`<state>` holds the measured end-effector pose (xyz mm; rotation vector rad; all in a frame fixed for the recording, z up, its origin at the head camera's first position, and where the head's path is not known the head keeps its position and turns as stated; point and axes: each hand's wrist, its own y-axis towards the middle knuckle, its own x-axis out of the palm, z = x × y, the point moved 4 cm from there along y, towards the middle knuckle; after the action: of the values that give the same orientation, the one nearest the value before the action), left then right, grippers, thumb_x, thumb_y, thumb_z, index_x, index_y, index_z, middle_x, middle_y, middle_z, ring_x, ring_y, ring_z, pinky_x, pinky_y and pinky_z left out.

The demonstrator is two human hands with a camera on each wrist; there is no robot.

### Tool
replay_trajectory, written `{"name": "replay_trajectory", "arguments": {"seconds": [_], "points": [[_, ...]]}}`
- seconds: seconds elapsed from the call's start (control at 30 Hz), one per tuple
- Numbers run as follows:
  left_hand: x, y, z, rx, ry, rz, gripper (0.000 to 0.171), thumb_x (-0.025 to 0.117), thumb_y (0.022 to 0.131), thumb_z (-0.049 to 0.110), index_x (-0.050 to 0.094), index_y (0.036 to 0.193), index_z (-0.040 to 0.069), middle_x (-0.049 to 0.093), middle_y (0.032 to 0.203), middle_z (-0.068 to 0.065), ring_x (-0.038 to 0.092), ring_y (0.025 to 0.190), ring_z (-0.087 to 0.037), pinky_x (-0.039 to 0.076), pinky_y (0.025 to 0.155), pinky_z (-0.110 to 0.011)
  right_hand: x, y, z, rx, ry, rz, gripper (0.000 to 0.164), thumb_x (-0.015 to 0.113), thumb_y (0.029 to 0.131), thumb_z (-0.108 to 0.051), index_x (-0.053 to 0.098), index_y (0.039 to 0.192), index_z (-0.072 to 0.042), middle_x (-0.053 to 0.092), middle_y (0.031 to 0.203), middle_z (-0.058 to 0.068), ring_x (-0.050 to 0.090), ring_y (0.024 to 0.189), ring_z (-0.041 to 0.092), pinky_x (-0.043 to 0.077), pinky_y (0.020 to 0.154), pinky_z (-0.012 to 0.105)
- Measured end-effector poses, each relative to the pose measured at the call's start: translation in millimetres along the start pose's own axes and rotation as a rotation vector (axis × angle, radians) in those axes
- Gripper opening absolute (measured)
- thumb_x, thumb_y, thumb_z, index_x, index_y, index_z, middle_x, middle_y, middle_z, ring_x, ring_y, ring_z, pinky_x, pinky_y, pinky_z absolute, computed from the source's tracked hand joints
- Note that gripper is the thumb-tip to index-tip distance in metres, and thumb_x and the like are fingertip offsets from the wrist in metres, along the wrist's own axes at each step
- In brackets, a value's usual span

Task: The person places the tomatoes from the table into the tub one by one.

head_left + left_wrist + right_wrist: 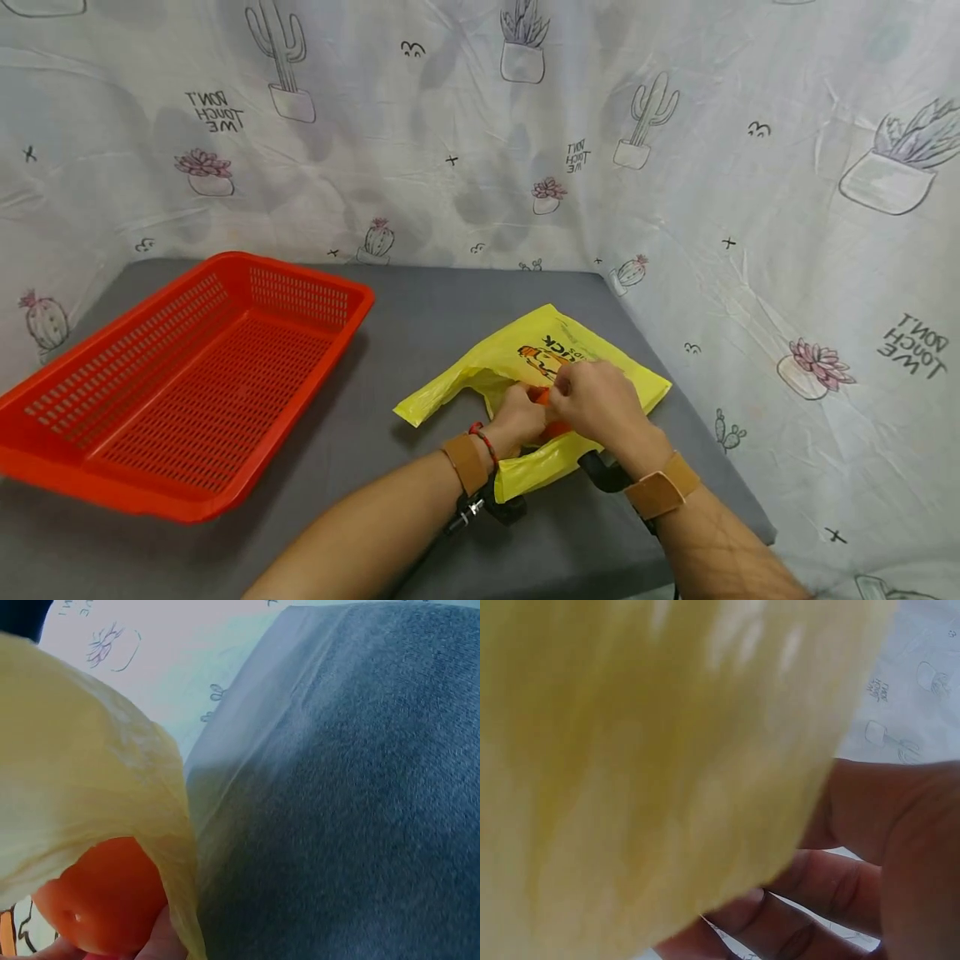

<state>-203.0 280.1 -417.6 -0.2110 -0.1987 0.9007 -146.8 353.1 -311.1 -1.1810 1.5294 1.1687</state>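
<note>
A yellow plastic bag (517, 358) with a printed duck lies at the right of the table, its mouth toward me. My left hand (519, 415) reaches into that mouth and grips a smooth orange-red tomato (109, 896); bag film covers part of it. In the head view, a bit of the tomato (557, 429) shows between the hands. My right hand (596, 400) pinches the bag's edge above the opening. The right wrist view has its thumb and curled fingers (840, 889) at the yellow film, fingertips partly hidden.
A large red plastic basket (300, 392) with slotted walls stands at the left of the grey table (420, 333). A pale cloth (450, 125) printed with cacti hangs behind and along the right side. Dark wrist devices (600, 473) sit under both wrists.
</note>
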Motion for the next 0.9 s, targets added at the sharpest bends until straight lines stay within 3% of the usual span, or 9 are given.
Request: {"name": "replay_trajectory", "arguments": {"seconds": [0.13,0.23,0.4,0.53,0.67,0.8,0.9], "points": [[3.4,0.2,0.3,0.026,0.011,0.033,0.011,0.067,0.081,0.011,0.061,0.088,0.005,0.053,0.071,-0.003,0.049,0.050,-0.015,0.042,0.044,-0.023,1,-1,1,-0.005,-0.002,0.003,0.025,0.058,0.081,-0.010,0.059,0.057,-0.018,0.043,0.047,-0.006,0.040,0.046,0.013,0.034,0.042,0.026],[4.9,2.1,-0.6,0.007,-0.027,0.051,0.011,0.067,0.079,0.011,0.057,0.077,0.008,0.046,0.061,0.000,0.041,0.044,-0.013,0.037,0.042,-0.023,0,-1,2,-0.007,-0.004,0.008,0.026,0.058,0.080,-0.010,0.057,0.055,-0.018,0.041,0.047,-0.006,0.040,0.045,0.013,0.032,0.041,0.026],[5.3,3.3,-4.8,-0.049,-0.051,0.076,0.017,0.069,0.080,0.007,0.054,0.089,0.006,0.046,0.068,-0.002,0.034,0.041,-0.012,0.033,0.042,-0.023,1,-2,5,0.011,-0.002,-0.009,0.028,0.058,0.081,-0.011,0.056,0.055,-0.019,0.043,0.048,-0.006,0.041,0.046,0.013,0.034,0.041,0.027],[0.9,0.7,-6.3,-0.048,-0.085,0.063,0.022,0.065,0.080,-0.003,0.052,0.097,0.001,0.046,0.072,-0.004,0.032,0.041,-0.012,0.034,0.043,-0.025,2,-1,3,0.015,-0.002,-0.007,0.029,0.059,0.081,-0.012,0.055,0.053,-0.019,0.039,0.047,-0.006,0.040,0.044,0.013,0.033,0.040,0.026],[-5.9,-3.8,-6.0,-0.050,-0.060,0.066,0.031,0.073,0.080,0.009,0.053,0.103,0.001,0.048,0.072,-0.005,0.036,0.045,-0.013,0.040,0.049,-0.027,3,-1,0,0.011,-0.004,0.006,0.027,0.060,0.080,-0.013,0.055,0.054,-0.018,0.037,0.047,-0.006,0.039,0.044,0.013,0.031,0.040,0.026],[-16.4,-8.7,-3.2,-0.046,-0.013,0.081,0.047,0.081,0.076,0.021,0.052,0.108,0.000,0.054,0.085,-0.007,0.038,0.048,-0.012,0.043,0.054,-0.027,4,-2,0,0.014,-0.019,0.012,0.021,0.062,0.080,-0.015,0.061,0.059,-0.016,0.041,0.048,-0.006,0.040,0.045,0.013,0.033,0.042,0.026],[-27.3,-13.2,2.0,-0.038,-0.006,0.065,0.039,0.078,0.078,0.015,0.053,0.103,0.000,0.055,0.087,-0.009,0.042,0.049,-0.014,0.046,0.056,-0.030,6,-2,1,0.012,-0.032,0.012,0.019,0.063,0.082,-0.016,0.064,0.063,-0.015,0.045,0.050,-0.006,0.041,0.047,0.013,0.035,0.044,0.026]]}}
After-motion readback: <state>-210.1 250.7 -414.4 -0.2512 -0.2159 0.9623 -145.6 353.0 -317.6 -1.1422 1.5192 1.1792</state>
